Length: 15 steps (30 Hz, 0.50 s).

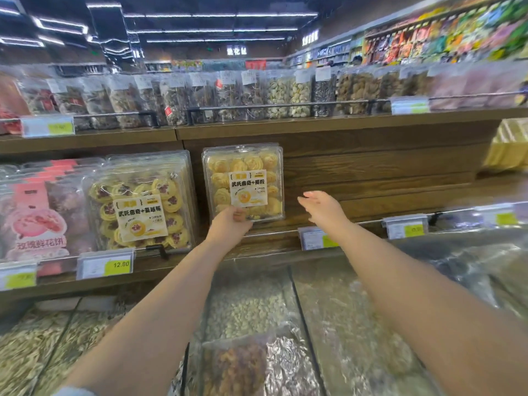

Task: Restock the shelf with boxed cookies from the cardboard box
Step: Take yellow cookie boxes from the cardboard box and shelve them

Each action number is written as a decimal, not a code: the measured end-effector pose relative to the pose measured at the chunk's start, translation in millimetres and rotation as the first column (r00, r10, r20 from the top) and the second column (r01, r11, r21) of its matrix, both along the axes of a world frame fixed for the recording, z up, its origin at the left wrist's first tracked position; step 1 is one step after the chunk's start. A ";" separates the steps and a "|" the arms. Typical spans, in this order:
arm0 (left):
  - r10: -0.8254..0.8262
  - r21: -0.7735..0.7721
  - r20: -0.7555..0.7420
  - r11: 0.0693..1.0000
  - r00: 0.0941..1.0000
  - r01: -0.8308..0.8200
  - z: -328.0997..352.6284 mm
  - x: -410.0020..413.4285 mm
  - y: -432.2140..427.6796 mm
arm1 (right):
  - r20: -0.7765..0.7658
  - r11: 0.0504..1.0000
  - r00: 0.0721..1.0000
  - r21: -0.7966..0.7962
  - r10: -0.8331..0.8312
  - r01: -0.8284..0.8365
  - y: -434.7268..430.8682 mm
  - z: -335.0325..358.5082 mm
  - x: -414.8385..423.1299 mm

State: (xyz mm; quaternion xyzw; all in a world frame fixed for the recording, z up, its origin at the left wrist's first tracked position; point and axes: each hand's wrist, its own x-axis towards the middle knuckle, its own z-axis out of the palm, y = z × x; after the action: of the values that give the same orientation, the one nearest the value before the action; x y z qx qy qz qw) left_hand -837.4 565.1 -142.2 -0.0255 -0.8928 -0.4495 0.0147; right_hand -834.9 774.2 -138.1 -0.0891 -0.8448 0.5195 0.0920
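A clear plastic box of yellow cookies (243, 181) stands upright against the wooden back panel of the middle shelf (371, 172). My left hand (230, 224) grips its lower edge. My right hand (321, 207) hovers just right of the box with its fingers spread and nothing in it. A row of clear boxes of cranberry cookies (140, 204) stands to the left on the same shelf. The cardboard box is out of view.
Pink pastry packs (37, 218) fill the shelf's far left. Price tags (105, 264) line the shelf rail. Above, a shelf holds clear tubs of nuts and dried goods (285, 92). Below my arms lie bulk bins under clear covers (328, 324). Yellow boxes (508, 144) sit at right.
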 end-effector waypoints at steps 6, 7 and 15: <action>-0.251 0.183 0.028 0.953 0.968 0.241 -6.9 73.8 61.4 | 0.005 0.947 0.985 -0.274 -0.173 0.168 44.4 -11.9 112.8; -0.307 0.204 0.034 0.934 0.951 0.294 -12.7 86.3 76.4 | 0.013 0.933 0.978 -0.297 -0.209 0.203 54.9 -17.3 133.8; -0.704 0.318 0.080 0.689 0.706 0.652 -53.1 232.9 223.1 | 0.102 0.723 0.822 -0.424 -0.560 0.545 148.8 -57.8 347.1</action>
State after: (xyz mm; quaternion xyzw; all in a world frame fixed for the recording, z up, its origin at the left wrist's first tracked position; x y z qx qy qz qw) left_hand -604.5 788.3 -195.3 -0.3084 -0.7474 -0.5384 -0.2374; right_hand -487.9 923.0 -195.9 -0.3462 -0.6402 0.6446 0.2341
